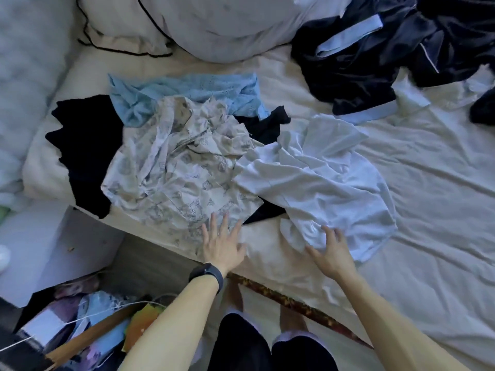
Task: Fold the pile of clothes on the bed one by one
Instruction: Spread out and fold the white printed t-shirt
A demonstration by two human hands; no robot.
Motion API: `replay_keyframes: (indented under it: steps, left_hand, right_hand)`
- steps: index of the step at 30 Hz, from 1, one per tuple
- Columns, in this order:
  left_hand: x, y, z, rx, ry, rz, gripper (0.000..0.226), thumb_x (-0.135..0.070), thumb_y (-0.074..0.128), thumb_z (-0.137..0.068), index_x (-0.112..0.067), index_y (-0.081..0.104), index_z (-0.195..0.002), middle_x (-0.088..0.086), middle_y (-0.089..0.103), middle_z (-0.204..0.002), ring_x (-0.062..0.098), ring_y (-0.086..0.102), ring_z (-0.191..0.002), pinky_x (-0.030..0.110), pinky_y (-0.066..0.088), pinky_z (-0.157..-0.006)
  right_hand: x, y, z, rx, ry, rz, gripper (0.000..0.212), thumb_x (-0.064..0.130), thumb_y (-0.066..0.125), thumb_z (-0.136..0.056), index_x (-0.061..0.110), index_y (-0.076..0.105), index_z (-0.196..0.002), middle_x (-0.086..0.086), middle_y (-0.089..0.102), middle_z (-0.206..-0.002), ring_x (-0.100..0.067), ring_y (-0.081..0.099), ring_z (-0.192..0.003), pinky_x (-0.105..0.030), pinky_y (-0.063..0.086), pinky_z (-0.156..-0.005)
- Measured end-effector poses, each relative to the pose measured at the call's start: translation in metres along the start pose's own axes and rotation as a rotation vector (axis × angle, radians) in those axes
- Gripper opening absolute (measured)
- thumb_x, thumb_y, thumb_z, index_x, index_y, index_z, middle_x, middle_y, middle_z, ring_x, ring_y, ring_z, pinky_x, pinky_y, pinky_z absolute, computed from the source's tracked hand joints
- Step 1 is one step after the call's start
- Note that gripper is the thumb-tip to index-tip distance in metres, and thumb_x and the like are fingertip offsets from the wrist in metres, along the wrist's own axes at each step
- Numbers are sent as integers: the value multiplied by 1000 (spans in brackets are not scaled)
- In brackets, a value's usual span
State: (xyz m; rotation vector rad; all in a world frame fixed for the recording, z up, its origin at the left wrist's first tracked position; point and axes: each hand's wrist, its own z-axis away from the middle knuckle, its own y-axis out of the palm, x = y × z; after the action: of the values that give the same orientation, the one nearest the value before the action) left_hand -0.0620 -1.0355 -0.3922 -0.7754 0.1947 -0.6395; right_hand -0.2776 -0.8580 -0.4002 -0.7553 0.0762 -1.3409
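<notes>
A pile of clothes lies on the bed (428, 210): a crumpled cream printed garment (174, 170), a white shirt (321, 178) to its right, a light blue knit piece (187, 92) behind, and black clothing (83, 148) at the left. My left hand (221, 243), with a black watch on the wrist, rests flat with straight fingers on the near hem of the printed garment. My right hand (330, 250) touches the white shirt's near edge with spread, slightly bent fingers.
A second heap of dark navy clothes with pale blue bands (375, 57) sits at the far right. Pillows (214, 22) lie at the head. A white bedside surface (53, 242) and a cluttered box (80, 322) stand left of the bed edge.
</notes>
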Motion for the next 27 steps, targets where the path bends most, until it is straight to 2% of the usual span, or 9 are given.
replay_keyframes:
  steps: [3,7,10,13,16,20,22,24,27]
  left_hand:
    - [13,8,-41,72,1,-18,74,-62,33,-97,-44,-10,-156,0,-22,-165,40,-22,-149,62,-14,-115]
    - [36,1,-79,345,79,-20,75,-59,41,-96,-47,-2,-156,-5,-21,-165,38,-20,-150,64,8,-117]
    - [50,-24,-85,384,180,-32,67,-55,38,-99,-34,16,-159,0,8,-168,35,12,-152,55,27,-118]
    - [56,-72,-64,344,237,119,63,-43,44,-99,-22,29,-156,10,40,-156,32,43,-139,43,42,-109]
    - [45,-146,-18,179,402,235,64,-37,50,-100,-18,28,-156,12,41,-155,30,41,-140,37,38,-111]
    - [3,-268,63,-172,725,451,90,-61,64,-86,-28,21,-158,-2,33,-158,18,31,-144,36,30,-117]
    - [-24,-327,98,-326,899,522,95,-66,71,-77,-36,27,-155,-12,41,-151,9,39,-137,34,36,-113]
    - [-45,-378,125,-489,986,534,78,-61,74,-76,-39,41,-143,-15,58,-133,9,56,-121,36,49,-99]
    - [-58,-443,153,-765,964,500,31,-45,66,-90,-25,62,-114,-2,72,-101,24,68,-93,41,53,-77]
  right_hand:
    - [-4,7,-16,-62,57,22,36,31,56,-101,16,53,-134,-11,34,-153,-29,55,-119,-35,43,-86]
    - [1,1,-13,-169,166,32,20,22,56,-100,8,67,-110,-13,65,-117,-33,62,-103,-35,43,-81]
    - [22,-17,14,-310,236,-149,20,22,52,-103,5,60,-109,-14,67,-102,-37,60,-102,-38,42,-79]
    - [66,-53,58,-507,169,-324,18,20,48,-104,3,53,-104,-6,57,-89,-34,55,-89,-34,29,-70]
    - [122,-106,110,-676,-1,-403,12,17,50,-104,6,54,-103,4,53,-81,-26,50,-83,-32,26,-67]
    - [202,-189,179,-729,-304,-427,14,16,50,-104,20,51,-91,7,51,-74,-3,48,-63,-21,36,-60]
    - [238,-227,205,-747,-433,-415,15,16,53,-103,23,53,-90,8,54,-76,-1,48,-63,-17,39,-61]
    - [266,-260,228,-775,-524,-422,10,18,55,-102,22,56,-94,11,58,-80,-1,51,-68,-17,41,-65]
    - [284,-295,260,-859,-665,-497,18,16,57,-101,31,59,-90,15,64,-83,2,58,-76,-19,47,-74]
